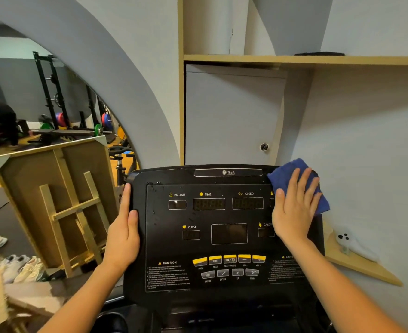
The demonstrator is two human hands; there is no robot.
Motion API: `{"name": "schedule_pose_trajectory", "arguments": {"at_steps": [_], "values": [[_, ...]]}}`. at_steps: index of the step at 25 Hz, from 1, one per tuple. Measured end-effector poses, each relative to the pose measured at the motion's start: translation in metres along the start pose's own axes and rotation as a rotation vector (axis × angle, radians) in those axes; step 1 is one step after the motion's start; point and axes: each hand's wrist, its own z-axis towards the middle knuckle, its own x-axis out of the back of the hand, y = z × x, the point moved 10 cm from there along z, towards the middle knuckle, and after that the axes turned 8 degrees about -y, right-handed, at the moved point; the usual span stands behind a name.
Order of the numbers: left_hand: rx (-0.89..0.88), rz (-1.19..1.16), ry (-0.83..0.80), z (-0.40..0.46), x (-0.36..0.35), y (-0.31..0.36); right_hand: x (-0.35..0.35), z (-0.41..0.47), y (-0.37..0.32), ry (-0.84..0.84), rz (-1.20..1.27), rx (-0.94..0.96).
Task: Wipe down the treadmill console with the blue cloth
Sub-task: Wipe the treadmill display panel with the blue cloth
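Fingers on the left hand [123,239] wrap around the left edge of the treadmill console [222,224], thumb lying on its black face, so it's gripping the side. Moving right, the panel shows INCLINE, TIME and SPEED readouts, PULSE below, and a row of yellow buttons [229,259] near the bottom. Over at the top right corner, the right hand [294,207] lies flat with fingers straight and slightly spread, pressing the blue cloth [284,176] against the console. The cloth hangs a bit past the right edge, beside the grey wall [366,140].
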Motion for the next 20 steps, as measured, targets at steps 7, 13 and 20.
{"name": "schedule_pose_trajectory", "arguments": {"at_steps": [7,13,20], "values": [[-0.013,-0.024,0.014,-0.001,0.0,-0.002,-0.005,-0.007,-0.055,-0.002,0.0,0.1],[-0.004,0.002,0.012,-0.001,0.001,-0.004,-0.011,-0.014,-0.11,-0.02,0.048,0.172],[0.013,0.013,0.007,-0.001,0.001,-0.006,-0.026,-0.034,-0.184,-0.086,0.007,0.305]]}}
